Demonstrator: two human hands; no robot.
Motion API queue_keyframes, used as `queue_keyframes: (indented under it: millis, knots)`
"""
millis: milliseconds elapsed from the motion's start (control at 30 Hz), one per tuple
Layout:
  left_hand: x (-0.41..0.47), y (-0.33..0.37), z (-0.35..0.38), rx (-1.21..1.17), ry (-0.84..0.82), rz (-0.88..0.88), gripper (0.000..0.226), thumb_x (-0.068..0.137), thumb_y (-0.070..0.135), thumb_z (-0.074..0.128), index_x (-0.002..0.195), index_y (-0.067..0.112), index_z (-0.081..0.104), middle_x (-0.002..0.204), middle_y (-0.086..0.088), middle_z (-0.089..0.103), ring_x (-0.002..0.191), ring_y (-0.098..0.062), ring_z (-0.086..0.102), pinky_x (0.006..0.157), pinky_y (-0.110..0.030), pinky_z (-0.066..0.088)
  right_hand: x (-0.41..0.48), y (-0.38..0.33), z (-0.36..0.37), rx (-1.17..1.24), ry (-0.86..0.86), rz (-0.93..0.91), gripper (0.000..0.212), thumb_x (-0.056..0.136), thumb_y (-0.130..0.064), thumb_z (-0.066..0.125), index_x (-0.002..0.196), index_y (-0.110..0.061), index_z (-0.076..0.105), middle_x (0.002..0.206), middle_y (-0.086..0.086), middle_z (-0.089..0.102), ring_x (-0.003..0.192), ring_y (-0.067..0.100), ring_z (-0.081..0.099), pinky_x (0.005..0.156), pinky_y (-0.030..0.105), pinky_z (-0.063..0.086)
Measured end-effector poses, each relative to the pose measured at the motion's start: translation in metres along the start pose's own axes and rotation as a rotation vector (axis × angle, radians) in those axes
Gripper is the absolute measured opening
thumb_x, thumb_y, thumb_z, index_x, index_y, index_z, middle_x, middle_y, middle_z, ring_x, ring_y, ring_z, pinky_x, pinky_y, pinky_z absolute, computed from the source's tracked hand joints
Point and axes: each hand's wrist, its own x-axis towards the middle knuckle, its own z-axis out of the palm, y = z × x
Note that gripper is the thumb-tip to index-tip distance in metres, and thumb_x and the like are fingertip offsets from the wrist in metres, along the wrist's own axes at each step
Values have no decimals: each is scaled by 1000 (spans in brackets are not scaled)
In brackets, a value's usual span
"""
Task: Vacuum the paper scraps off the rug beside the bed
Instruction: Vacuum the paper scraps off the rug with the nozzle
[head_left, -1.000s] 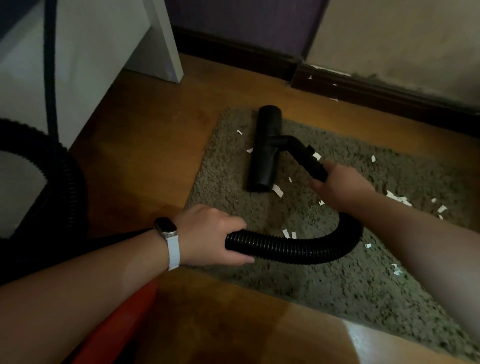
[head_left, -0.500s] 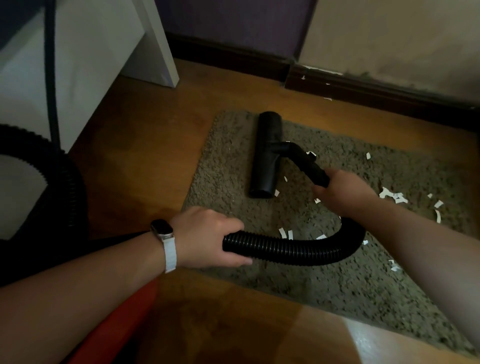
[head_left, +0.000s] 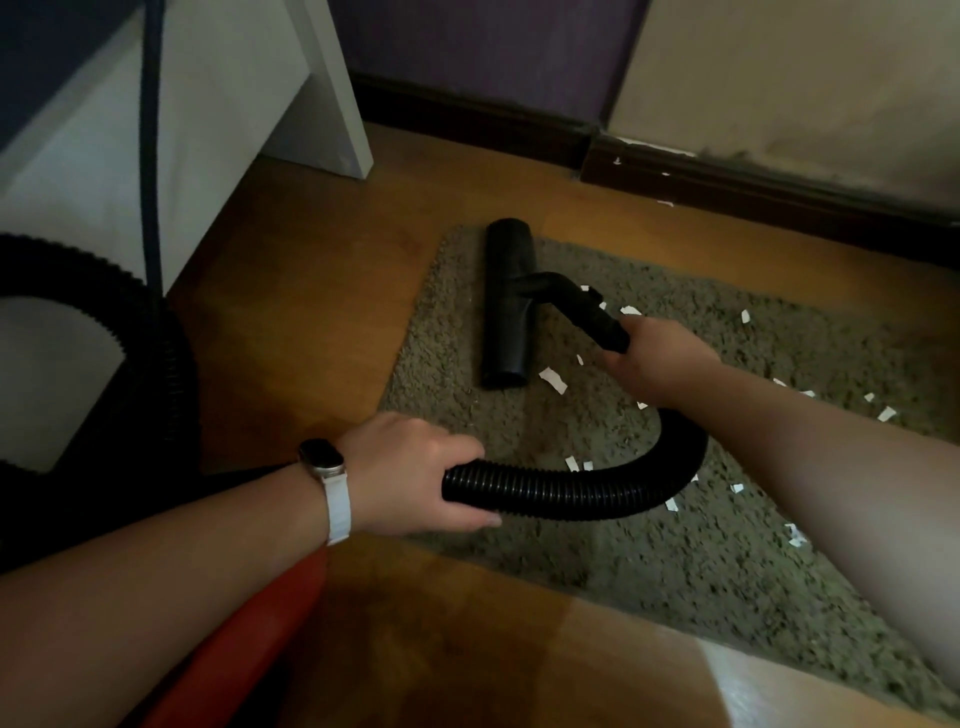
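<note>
Rug (head_left: 675, 545) of rough grey-green pile lies on the wooden floor (head_left: 291, 312), and white paper scraps (head_left: 552, 378) are spread on it, mostly in the middle and toward the right side. The black floor nozzle (head_left: 506, 306) rests flat on the rug near its far left corner, with one scrap just beside its near end. My right hand (head_left: 660, 358) grasps the rigid black tube (head_left: 587, 312) behind the nozzle, with the fingers wrapped around it. From there the ribbed hose (head_left: 571, 488) bends in a curve over the rug to my left hand (head_left: 410, 483), which is closed around it, thumb underneath. On my left wrist is a watch (head_left: 322, 460) with a white strap. More hose makes a loop at the left, in front of white furniture (head_left: 234, 104). A few scraps lie also by the dark skirting board (head_left: 727, 176).
</note>
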Motion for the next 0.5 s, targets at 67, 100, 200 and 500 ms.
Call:
queue_keyframes:
  millis: [67,100,200,500]
  knots:
    - [3,0,-3,1,8,-9,54,75,82,43,98,35,58,73,13,56,65,-2,55,49,-15,31,-1,10,-1,32,0,50,25,94,-36,56,114,-22,55,82,2,59,68,19,60,58,30,47]
    - [6,0,-4,-1,12,-16,53,75,81,45,96,35,58,72,13,56,65,-3,55,49,-16,32,-4,16,-1,51,5,80,24,94,-35,57,113,-20,54,81,2,59,67,18,59,56,28,44]
    - [19,0,-7,14,28,-6,56,73,84,41,94,35,58,69,14,55,62,-3,54,51,-19,37,-17,42,1,128,13,183,25,93,-34,58,110,-17,55,80,3,59,66,19,58,53,28,40]
    - [42,25,4,117,-105,77,53,77,82,43,99,35,55,78,13,60,69,-4,58,60,-25,49,-64,98,30,272,84,368,26,92,-39,56,109,-19,56,80,3,62,68,22,62,57,30,46]
